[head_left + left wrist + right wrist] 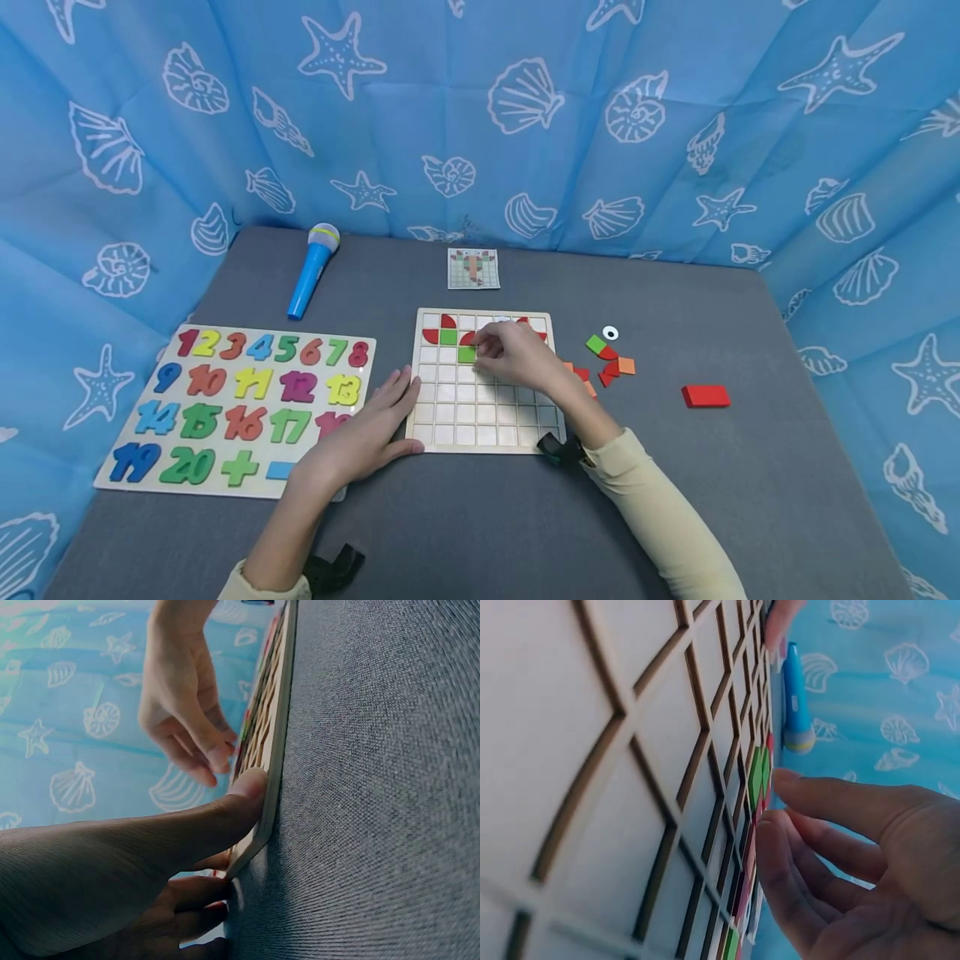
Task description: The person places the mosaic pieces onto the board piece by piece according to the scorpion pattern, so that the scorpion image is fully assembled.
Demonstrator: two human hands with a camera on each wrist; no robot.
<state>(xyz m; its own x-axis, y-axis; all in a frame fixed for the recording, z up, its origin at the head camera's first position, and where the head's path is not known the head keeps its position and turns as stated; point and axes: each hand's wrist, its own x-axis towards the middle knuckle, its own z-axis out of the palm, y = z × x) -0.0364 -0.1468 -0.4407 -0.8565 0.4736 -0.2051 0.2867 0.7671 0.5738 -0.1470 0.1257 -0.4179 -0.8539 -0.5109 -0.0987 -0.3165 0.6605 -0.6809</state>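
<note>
A square wooden grid board [444, 412] lies flat mid-table, with red quarter-round tiles and green square tiles in its upper cells. My left hand [377, 427] rests at the board's lower left corner, fingers along the left side and thumb against the front edge. Over the upper middle cells is my right hand [517, 354], thumb and fingers bent close together beside a green square tile [467, 355]. In the right wrist view the right fingertips are near green tiles [756, 778]; whether a tile is between them cannot be made out.
Loose tiles [609, 354] lie right of the board, near a white ring-shaped disc [611, 332]. A red block [706, 396] is farther right. A pattern card [473, 268] lies behind the board; a number puzzle [251, 417] and a blue microphone [309, 275] are left.
</note>
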